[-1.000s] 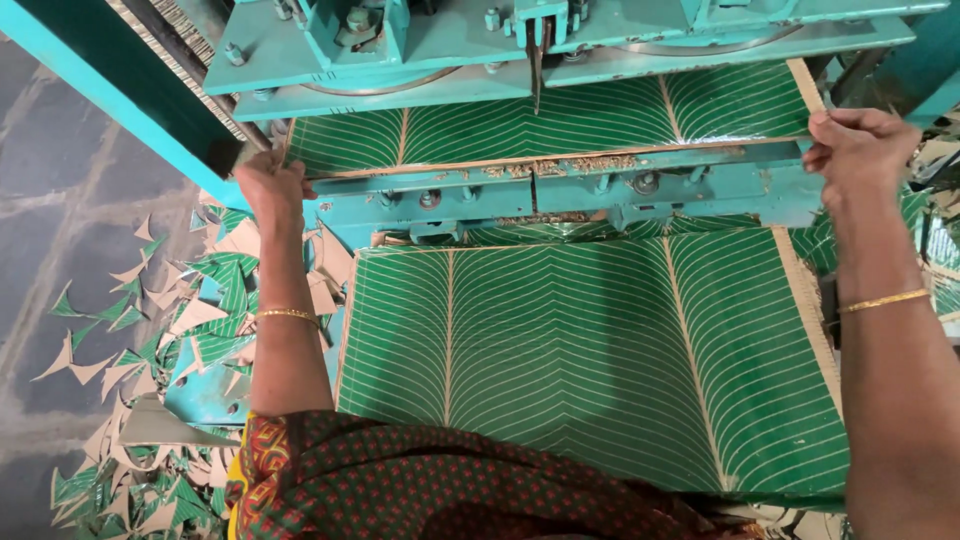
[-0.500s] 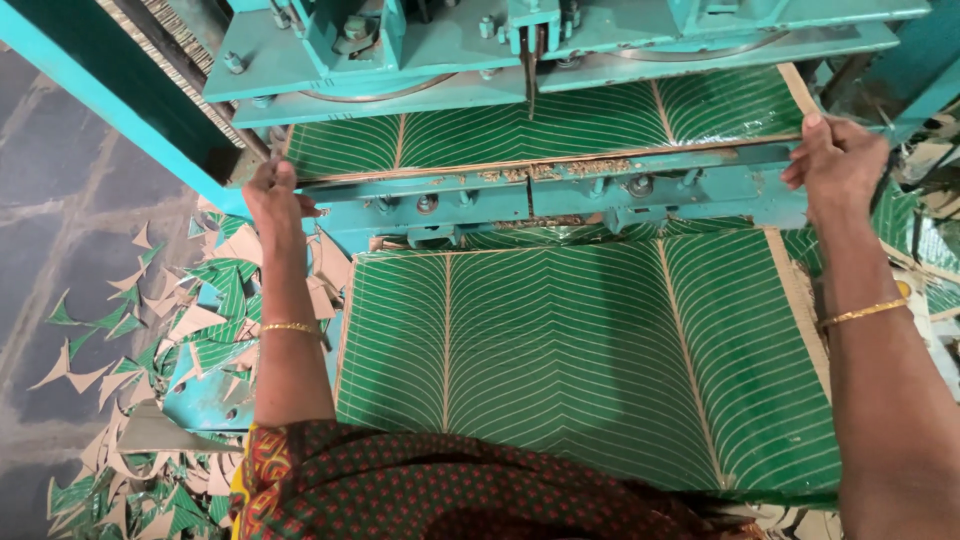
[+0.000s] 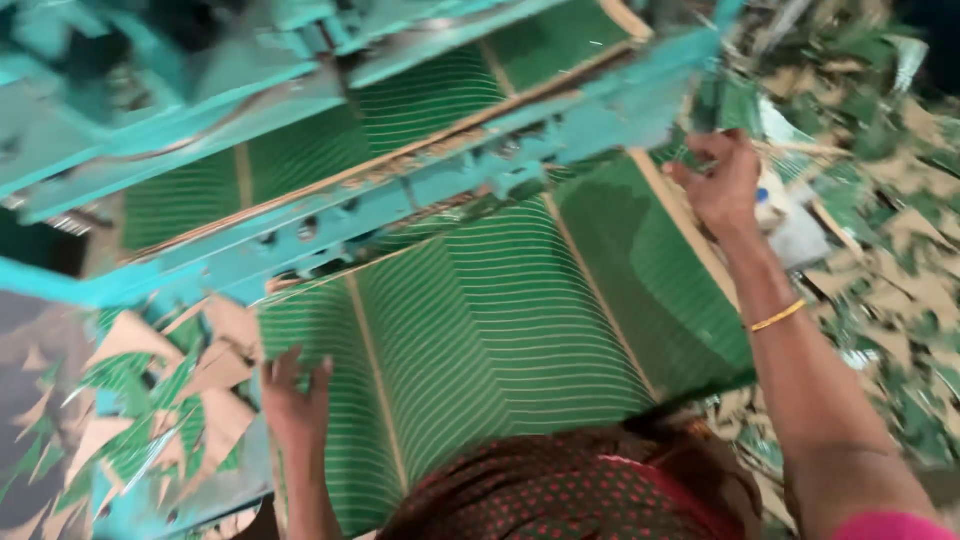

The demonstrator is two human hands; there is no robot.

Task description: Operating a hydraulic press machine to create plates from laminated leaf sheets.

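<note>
Fingers of the right hand are curled shut on the far right edge of the green sheet, just below the teal press bar that crosses the head view on a slant. Over at the sheet's near left edge, the left hand lies flat with its fingers spread and loose, pressing on the sheet rather than gripping anything.

That green sheet (striped with thin pale lines and split by tan bands) runs under the press bar and shows again beyond it, between the bar and the upper teal machine frame. So the bar covers a strip of the sheet and blocks the straight path from the near part to the far part. A gold bangle sits on the right wrist, below the hand.

Left of the sheet, green and tan offcuts lie heaped against the teal bench edge, close by the left hand. Right of the sheet, more scraps are scattered thickly, and a pale bottle-like thing lies just beside the right hand, too blurred to make out. Nearest the camera, below the sheet's near edge, dark red dotted cloth of the person's clothing hides that edge's middle.
</note>
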